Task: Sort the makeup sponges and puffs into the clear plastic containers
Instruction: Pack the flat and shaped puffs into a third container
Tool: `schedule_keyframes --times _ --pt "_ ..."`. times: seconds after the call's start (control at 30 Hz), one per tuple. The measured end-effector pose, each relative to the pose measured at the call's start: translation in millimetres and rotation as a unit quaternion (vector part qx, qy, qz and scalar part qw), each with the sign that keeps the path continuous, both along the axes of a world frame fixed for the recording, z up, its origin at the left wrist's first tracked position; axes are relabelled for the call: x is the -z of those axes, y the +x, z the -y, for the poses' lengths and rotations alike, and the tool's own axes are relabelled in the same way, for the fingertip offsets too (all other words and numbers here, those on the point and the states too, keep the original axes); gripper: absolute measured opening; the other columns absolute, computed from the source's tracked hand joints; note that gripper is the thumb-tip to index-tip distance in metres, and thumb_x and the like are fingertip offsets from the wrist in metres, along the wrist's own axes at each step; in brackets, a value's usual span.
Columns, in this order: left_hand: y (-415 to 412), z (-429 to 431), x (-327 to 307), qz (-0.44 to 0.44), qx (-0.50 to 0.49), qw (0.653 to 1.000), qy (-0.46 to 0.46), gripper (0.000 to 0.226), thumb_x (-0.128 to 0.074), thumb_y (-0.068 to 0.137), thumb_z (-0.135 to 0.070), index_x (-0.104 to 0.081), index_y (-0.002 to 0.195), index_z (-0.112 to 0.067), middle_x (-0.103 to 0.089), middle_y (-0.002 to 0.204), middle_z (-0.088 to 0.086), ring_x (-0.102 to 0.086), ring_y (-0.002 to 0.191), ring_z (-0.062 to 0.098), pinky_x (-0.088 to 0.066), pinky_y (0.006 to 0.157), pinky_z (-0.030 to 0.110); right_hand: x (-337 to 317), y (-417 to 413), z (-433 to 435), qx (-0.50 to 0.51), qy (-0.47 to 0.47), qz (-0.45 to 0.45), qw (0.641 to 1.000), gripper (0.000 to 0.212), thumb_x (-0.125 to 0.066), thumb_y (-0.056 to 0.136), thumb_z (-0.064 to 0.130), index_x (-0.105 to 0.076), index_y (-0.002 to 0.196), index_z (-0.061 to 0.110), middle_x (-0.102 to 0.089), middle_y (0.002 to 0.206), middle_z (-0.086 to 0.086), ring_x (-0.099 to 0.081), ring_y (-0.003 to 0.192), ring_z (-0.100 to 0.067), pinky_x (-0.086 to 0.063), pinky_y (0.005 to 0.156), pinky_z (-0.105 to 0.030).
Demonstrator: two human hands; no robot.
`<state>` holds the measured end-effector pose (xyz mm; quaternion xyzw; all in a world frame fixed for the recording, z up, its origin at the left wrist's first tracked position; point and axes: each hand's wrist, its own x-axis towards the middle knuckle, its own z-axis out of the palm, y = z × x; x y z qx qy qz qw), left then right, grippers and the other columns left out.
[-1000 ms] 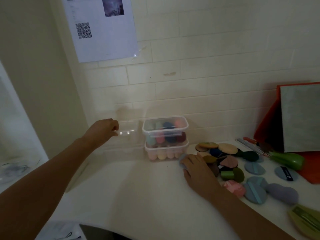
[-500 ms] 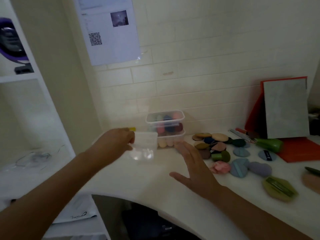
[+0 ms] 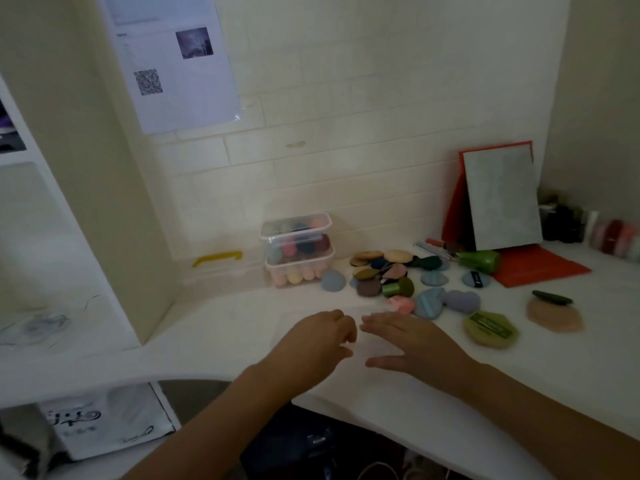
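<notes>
Both hands now down on the tabletop (image 3: 207, 334)
The left hand (image 3: 318, 337), in the air half a second ago, curls its fingers on the faint clear container (image 3: 375, 344); the right hand (image 3: 408, 344) lies flat-fingered over it. Wall sheet (image 3: 180, 64): QR code, text unreadable. Behind stand stacked filled containers (image 3: 298, 251), with loose puffs (image 3: 391, 278) to the right.

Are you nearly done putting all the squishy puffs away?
Partly. Two stacked clear boxes already hold sponges. The left hand and right hand are at what may be another clear box, too faint to be sure. Many loose puffs wait on the table.
</notes>
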<state>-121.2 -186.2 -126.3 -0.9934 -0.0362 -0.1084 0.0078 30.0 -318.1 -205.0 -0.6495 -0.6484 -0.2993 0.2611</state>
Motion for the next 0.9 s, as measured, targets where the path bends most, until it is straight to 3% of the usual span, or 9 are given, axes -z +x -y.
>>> schedule_keyframes --times 0.13,0.3,0.4,0.5,0.63,0.77,0.9 --pt "-9 -17 8 0.022 0.004 1.0 -0.019 0.037 -0.059 0.087 -0.038 -0.048 0.122 -0.03 -0.05 0.12 -0.008 -0.047 0.11 0.01 -0.038 0.091 0.021 0 4 -2 0.011 0.016 0.089 0.996 0.064 -0.023 0.098 0.053 -0.07 0.11 0.012 -0.071 0.11 -0.003 -0.069 0.097 -0.014 -0.054 0.079 -0.025" --pt "-29 -55 9 0.025 -0.07 0.996 -0.056 0.054 -0.063 0.079 -0.053 -0.046 0.125 -0.031 -0.048 0.126 -0.011 -0.048 0.113 0.007 -0.04 0.095 0.022 -5 2 -11 0.025 0.078 0.145 0.986 0.054 -0.031 0.1 0.044 -0.073 0.1 0.009 -0.073 0.097 -0.006 -0.071 0.084 -0.015 -0.055 0.07 -0.025" --pt "-33 -61 14 0.083 -0.079 0.991 -0.068 0.052 -0.054 0.078 -0.063 -0.055 0.118 -0.029 -0.055 0.118 -0.012 -0.052 0.107 0.006 -0.038 0.089 0.017 -8 -1 -16 0.031 0.092 0.142 0.985 0.041 -0.035 0.1 0.042 -0.061 0.105 0.011 -0.071 0.09 -0.005 -0.069 0.074 -0.016 -0.056 0.06 -0.026" --pt "-31 -59 27 0.144 -0.088 0.984 -0.064 0.079 -0.026 0.072 -0.083 -0.064 0.105 -0.023 -0.064 0.102 -0.008 -0.06 0.092 0.009 -0.039 0.077 0.015 -7 0 -17 0.034 0.091 0.134 0.986 0.036 -0.033 0.101 0.042 -0.05 0.108 0.012 -0.07 0.086 -0.004 -0.067 0.07 -0.017 -0.054 0.054 -0.029" --pt "-28 -57 39 0.243 -0.074 0.967 -0.001 0.066 -0.022 0.088 -0.069 -0.068 0.085 -0.022 -0.066 0.075 -0.01 -0.062 0.064 0.005 -0.044 0.057 0.013 -6 1 -16 0.04 0.1 0.134 0.985 0.035 -0.032 0.101 0.042 -0.049 0.107 0.012 -0.069 0.082 -0.005 -0.066 0.067 -0.018 -0.054 0.052 -0.03" --pt "-26 -61 31 0.246 -0.048 0.968 0.025 0.067 -0.022 0.089 -0.068 -0.069 0.079 -0.021 -0.067 0.069 -0.01 -0.061 0.053 0.005 -0.044 0.049 0.015 -8 -1 -15 0.043 0.118 0.125 0.984 0.036 -0.029 0.101 0.043 -0.049 0.105 0.013 -0.07 0.079 -0.003 -0.067 0.065 -0.016 -0.053 0.05 -0.027" --pt "-29 -57 20 0.193 -0.077 0.975 -0.08 0.077 -0.026 0.072 -0.084 -0.069 0.088 -0.022 -0.069 0.082 -0.01 -0.064 0.07 0.008 -0.038 0.061 0.006 -9 2 -15 0.048 0.128 0.095 0.986 0.037 -0.029 0.1 0.047 -0.05 0.104 0.016 -0.07 0.082 0.0 -0.066 0.068 -0.014 -0.054 0.057 -0.025"
